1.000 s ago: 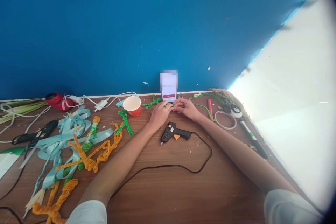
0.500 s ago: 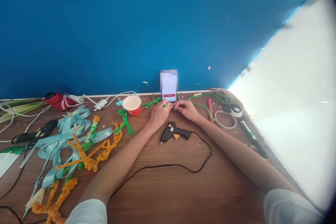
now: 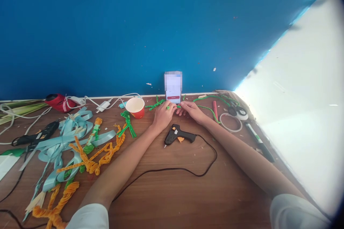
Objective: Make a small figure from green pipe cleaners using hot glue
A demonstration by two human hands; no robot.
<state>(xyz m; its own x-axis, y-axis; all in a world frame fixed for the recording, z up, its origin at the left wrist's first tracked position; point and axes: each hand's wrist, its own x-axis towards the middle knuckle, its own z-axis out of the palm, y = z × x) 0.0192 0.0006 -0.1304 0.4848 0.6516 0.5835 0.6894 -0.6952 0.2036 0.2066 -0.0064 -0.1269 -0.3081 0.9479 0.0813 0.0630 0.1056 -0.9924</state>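
Note:
Both hands meet at the back of the table, in front of an upright phone (image 3: 173, 87). My left hand (image 3: 162, 116) is closed on a short piece of green pipe cleaner (image 3: 168, 107), whose end pokes out between the fingers. My right hand (image 3: 191, 111) pinches the same green strand at its other side, fingertips close to the left ones. Just below the hands lies a black glue gun (image 3: 178, 134) with an orange trigger, nozzle to the lower left. A knotted green pipe cleaner figure (image 3: 155, 104) lies beside my left hand, another green bundle (image 3: 128, 124) farther left.
To the left are a paper cup (image 3: 135, 108), orange pipe cleaner shapes (image 3: 92, 166), light blue ribbon (image 3: 55, 146) and a second glue gun (image 3: 40, 134). On the right lie a red stick (image 3: 215, 110), a tape roll (image 3: 221, 123), scissors (image 3: 242, 113) and a marker (image 3: 259, 141). A black cord (image 3: 172, 169) crosses the table.
My right hand's fingers have shifted slightly, now lower and more spread beneath the strand. My left hand has barely moved, and the things on the table lie as before.

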